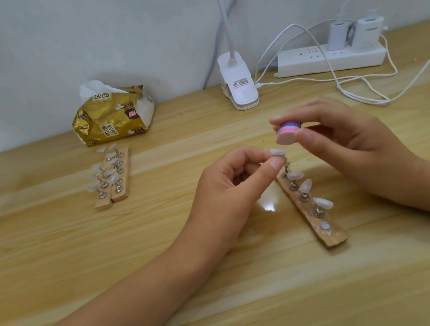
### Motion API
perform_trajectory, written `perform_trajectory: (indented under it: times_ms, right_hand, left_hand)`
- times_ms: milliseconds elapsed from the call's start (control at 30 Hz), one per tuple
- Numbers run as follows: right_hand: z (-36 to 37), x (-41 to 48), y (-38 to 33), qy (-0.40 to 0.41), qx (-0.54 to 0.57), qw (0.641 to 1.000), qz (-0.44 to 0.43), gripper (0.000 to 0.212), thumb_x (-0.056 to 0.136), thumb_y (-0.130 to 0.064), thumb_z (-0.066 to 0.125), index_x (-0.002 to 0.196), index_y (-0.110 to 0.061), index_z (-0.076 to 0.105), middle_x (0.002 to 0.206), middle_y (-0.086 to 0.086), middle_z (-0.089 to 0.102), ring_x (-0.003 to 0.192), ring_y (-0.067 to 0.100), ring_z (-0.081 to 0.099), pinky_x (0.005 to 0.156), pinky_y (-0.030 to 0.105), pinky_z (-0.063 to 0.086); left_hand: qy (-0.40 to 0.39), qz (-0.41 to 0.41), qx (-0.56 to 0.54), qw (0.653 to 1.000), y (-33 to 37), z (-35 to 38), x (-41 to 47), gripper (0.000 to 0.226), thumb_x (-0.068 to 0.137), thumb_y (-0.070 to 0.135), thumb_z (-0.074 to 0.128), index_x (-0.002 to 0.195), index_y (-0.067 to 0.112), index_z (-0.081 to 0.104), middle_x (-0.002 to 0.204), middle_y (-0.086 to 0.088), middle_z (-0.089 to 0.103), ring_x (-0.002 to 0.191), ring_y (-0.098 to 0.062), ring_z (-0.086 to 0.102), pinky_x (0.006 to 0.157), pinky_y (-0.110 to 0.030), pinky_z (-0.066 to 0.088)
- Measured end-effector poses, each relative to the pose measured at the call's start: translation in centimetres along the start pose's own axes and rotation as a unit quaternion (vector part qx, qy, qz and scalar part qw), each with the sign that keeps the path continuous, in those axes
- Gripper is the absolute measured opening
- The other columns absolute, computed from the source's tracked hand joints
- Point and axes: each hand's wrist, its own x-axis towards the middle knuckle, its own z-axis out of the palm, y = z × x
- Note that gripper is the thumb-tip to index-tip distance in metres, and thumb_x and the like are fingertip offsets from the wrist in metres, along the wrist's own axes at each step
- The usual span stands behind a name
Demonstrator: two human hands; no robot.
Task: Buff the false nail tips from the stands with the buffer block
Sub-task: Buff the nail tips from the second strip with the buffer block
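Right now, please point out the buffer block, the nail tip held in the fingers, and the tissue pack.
buffer block (284, 136): head view, its pink end face.
held nail tip (277, 151): head view, middle of its top.
tissue pack (112, 118): head view, gold front.

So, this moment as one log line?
left hand: pinches nail tip | right hand: holds buffer block above it | stand: end magnet bare

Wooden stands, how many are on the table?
3. The left stand and middle stand lie side by side near the tissue pack; the right stand lies partly under the left hand and right hand.
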Motion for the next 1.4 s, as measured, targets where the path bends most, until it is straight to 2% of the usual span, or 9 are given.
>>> perform_trajectory:
  times_ms: [167,233,300,400,500,800,1100,1267,1400]
  right_hand:
    - [-0.29,-0.10,-0.13,0.021,0.018,1.000,0.007,0.026,0.097,-0.015,0.050,0.121,-0.019,0.060,0.116,-0.002,0.063,0.114,0.016,0.059,0.093,0.020,0.046]
    - [-0.36,-0.14,-0.11,0.019,0.022,1.000,0.005,0.026,0.098,-0.014,0.050,0.122,-0.018,0.060,0.117,-0.002,0.063,0.114,0.016,0.059,0.093,0.019,0.046]
    - [-0.41,-0.15,-0.10,0.022,0.031,0.999,-0.001,0.026,0.099,-0.019,0.049,0.123,-0.018,0.059,0.118,0.000,0.062,0.115,0.017,0.059,0.093,0.020,0.046]
    - [-0.37,-0.14,-0.11,0.026,0.039,0.999,-0.019,0.027,0.098,-0.025,0.051,0.123,-0.019,0.058,0.120,0.001,0.060,0.117,0.018,0.058,0.095,0.022,0.046]
    - [-0.26,-0.16,-0.03,0.022,0.044,0.998,-0.047,0.025,0.099,-0.027,0.053,0.122,-0.020,0.058,0.122,0.002,0.057,0.119,0.018,0.057,0.098,0.024,0.047]
    - [-0.10,-0.39,-0.33,-0.027,-0.024,0.991,-0.129,0.024,0.096,-0.017,0.056,0.120,-0.015,0.056,0.120,0.009,0.055,0.114,0.026,0.058,0.095,0.033,0.048]
    - [-0.04,-0.51,-0.37,-0.030,0.016,0.993,-0.110,0.025,0.095,-0.014,0.056,0.119,-0.015,0.054,0.118,0.011,0.056,0.111,0.025,0.060,0.092,0.027,0.051]
    - [-0.04,-0.51,-0.30,-0.036,0.028,0.995,-0.090,0.024,0.094,-0.016,0.057,0.118,-0.017,0.055,0.118,0.010,0.056,0.110,0.024,0.060,0.092,0.028,0.051]
    - [0.15,-0.41,-0.29,-0.046,0.027,0.995,-0.087,0.024,0.093,-0.018,0.059,0.117,-0.019,0.055,0.116,0.009,0.056,0.109,0.024,0.060,0.091,0.026,0.051]
  left_hand:
    - [-0.007,0.014,0.006,1.000,0.27,-0.12,-0.25,0.012,0.087,0.018,0.068,0.093,0.026,0.075,0.085,-0.017,0.061,0.076,-0.011,0.049,0.069,-0.020,0.041]
    - [0.001,0.005,0.010,1.000,0.23,-0.15,-0.14,0.012,0.088,0.019,0.067,0.092,0.027,0.074,0.100,-0.014,0.066,0.081,-0.010,0.053,0.071,-0.018,0.043]
    - [0.007,-0.012,0.005,1.000,0.16,-0.20,0.00,0.011,0.089,0.019,0.066,0.093,0.025,0.074,0.104,-0.004,0.070,0.083,-0.006,0.056,0.071,-0.015,0.046]
    - [0.004,-0.028,-0.011,1.000,0.11,-0.21,0.15,0.015,0.090,0.017,0.063,0.098,0.022,0.075,0.096,0.005,0.074,0.083,-0.002,0.062,0.071,-0.012,0.048]
    - [0.005,-0.035,-0.027,0.999,0.15,-0.16,0.24,0.015,0.088,0.015,0.064,0.101,0.018,0.074,0.091,0.004,0.075,0.081,-0.001,0.065,0.070,-0.012,0.048]
    - [0.009,-0.026,-0.062,0.998,0.07,-0.10,0.38,0.010,0.081,0.017,0.068,0.091,0.018,0.069,0.083,0.003,0.074,0.079,-0.003,0.065,0.070,-0.014,0.049]
    - [0.011,-0.027,-0.076,0.997,0.15,-0.03,0.28,0.007,0.084,0.001,0.066,0.092,0.001,0.064,0.083,-0.001,0.074,0.080,-0.004,0.068,0.073,-0.012,0.048]
    - [0.029,-0.048,-0.045,0.997,0.31,0.00,0.34,0.013,0.082,0.002,0.070,0.076,0.012,0.063,0.087,-0.009,0.073,0.079,-0.008,0.066,0.073,-0.016,0.050]
    - [0.029,-0.060,-0.019,0.998,0.54,0.10,0.23,0.012,0.074,0.016,0.073,0.069,0.022,0.064,0.083,-0.009,0.071,0.078,-0.013,0.061,0.072,-0.024,0.046]
